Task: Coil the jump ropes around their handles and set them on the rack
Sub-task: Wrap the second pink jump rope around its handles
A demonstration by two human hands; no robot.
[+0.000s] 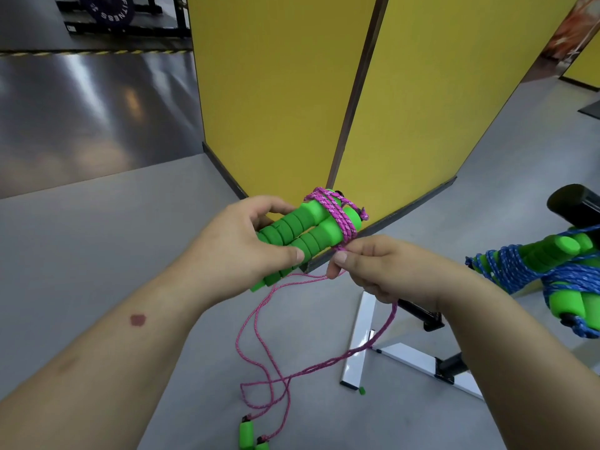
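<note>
Above a grey floor (97, 254), at the centre of the view, the left hand (240, 245) grips a pair of green foam handles (292, 232) held side by side, fingers curled over the far side and thumb pressed on the near handle. Several turns of pink rope (337, 212) encircle the far ends of both handles. Just right of the handles, the right hand (380, 267) pinches the pink rope between thumb and forefinger, close beneath the coil. From this pinch the loose rope hangs down, looping over the floor to a second pair of green handles (250, 433) lying at the near edge of the view. At the right edge, two bundles of green handles wrapped in blue rope (532, 271) rest on a dark rack (574, 203), only partly visible. A white and black frame base (360, 339) stands on the floor below the right hand. Yellow partition panels (276, 92) rise behind the hands; a weight plate (107, 11) is seen at far left.
</note>
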